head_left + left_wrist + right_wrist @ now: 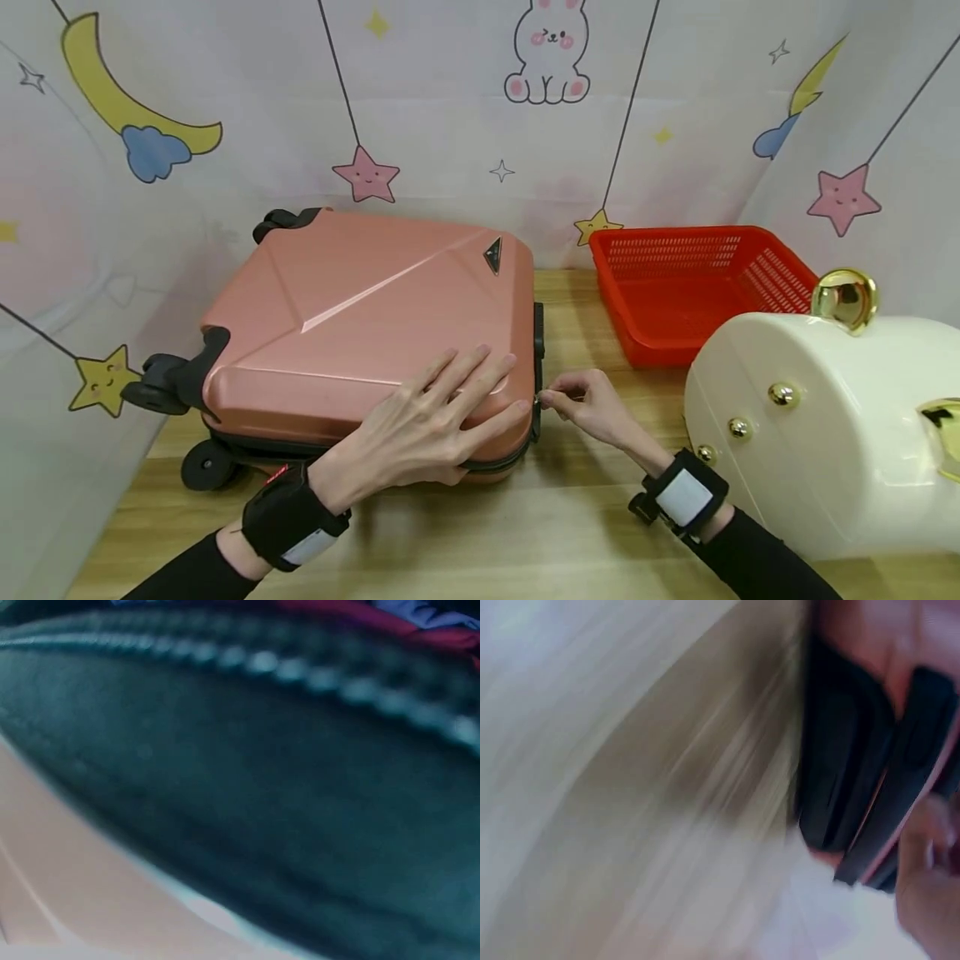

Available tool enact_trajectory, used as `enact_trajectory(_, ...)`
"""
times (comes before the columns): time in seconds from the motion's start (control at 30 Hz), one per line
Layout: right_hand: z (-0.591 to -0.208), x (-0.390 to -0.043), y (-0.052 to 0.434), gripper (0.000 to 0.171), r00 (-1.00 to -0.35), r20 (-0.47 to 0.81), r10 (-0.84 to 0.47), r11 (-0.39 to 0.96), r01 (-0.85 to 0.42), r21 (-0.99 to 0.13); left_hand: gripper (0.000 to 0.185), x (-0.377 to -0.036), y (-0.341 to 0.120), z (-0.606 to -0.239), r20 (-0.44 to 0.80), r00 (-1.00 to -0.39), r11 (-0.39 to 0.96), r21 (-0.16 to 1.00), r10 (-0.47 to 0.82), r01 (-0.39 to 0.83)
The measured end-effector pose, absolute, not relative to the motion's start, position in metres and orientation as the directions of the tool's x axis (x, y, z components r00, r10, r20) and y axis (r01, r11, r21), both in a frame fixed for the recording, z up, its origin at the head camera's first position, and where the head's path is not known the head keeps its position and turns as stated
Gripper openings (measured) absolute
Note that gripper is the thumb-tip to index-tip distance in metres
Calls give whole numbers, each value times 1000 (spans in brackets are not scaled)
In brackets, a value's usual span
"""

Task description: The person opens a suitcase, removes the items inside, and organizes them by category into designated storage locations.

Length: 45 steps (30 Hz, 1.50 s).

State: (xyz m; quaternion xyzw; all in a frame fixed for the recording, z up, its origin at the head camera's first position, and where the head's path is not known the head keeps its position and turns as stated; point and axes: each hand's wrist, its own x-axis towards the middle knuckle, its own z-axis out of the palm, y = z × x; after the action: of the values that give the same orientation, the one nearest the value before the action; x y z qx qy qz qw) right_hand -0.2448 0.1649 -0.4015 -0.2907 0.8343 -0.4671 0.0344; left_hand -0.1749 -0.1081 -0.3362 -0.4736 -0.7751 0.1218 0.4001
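the pink suitcase [360, 325] lies flat on the wooden desk [525, 533], wheels to the left, its dark zipper seam running around the near edge and up the right side. the left hand [431, 425] rests on the near right corner of the lid with fingers straight and spread, pressing down rather than gripping. the right hand [592, 408] sits just beside that corner, thumb and fingertips pinched together on a small metal zipper pull [537, 401] at the seam.

the step in hand looks like running the zipper along that corner. to do it well, the flat palm should keep the lid pressed squarely so the two halves of the seam stay aligned near the slider. the pull is best drawn along the line of the teeth, not outward from the shell, and slowed where the track bends round the corner, since that is where a slider is likeliest to bind. if it catches, backing off a touch seems wiser than tugging.

the wrist views are too blurred to add much; the right one shows only dark edging and desk.

a red basket [697, 283] stands behind on the right, well apart, and a cream case with gold studs [817, 425] sits near the right forearm, so the elbow has limited room to swing.
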Motion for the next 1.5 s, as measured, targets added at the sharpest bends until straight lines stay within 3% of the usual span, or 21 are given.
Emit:
enact_trajectory(0.1,-398,-244,169,14,-728,298,-617,387,-611,-690,94,-173,-108,-335,499,-244,526,-569,832,632)
enact_trajectory(0.27,-391,-240,166,12,-521,422,-742,435,-853,-289,91,-172,-109,-334,489,-259,530,-567,833,631)
enact_trajectory(0.4,-395,-231,166,19,-379,507,-775,432,-902,-14,101,-172,-109,-335,486,-266,529,-555,832,641)
enact_trajectory(0.5,-403,-224,166,22,-277,571,-773,383,-921,71,106,-173,-108,-336,492,-271,536,-545,827,645)
enact_trajectory(0.6,-410,-221,166,29,-198,631,-750,357,-925,133,97,-174,-108,-337,504,-264,540,-545,822,641)
enact_trajectory(0.7,-416,-225,164,37,-181,683,-707,397,-902,172,91,-175,-108,-337,521,-239,538,-556,820,634)
enact_trajectory(0.87,-420,-242,163,32,-199,718,-667,464,-865,192,88,-176,-108,-339,530,-202,524,-576,824,627)
enact_trajectory(1.17,-423,-244,163,35,-128,720,-682,421,-874,243,103,-177,-109,-339,513,-234,530,-565,826,633)
enact_trajectory(1.27,-425,-240,162,33,-117,726,-677,401,-886,231,97,-178,-108,-339,522,-222,531,-572,824,625)
enact_trajectory(1.5,-427,-246,160,35,-161,744,-649,451,-868,206,84,-177,-108,-340,534,-211,533,-572,819,623)
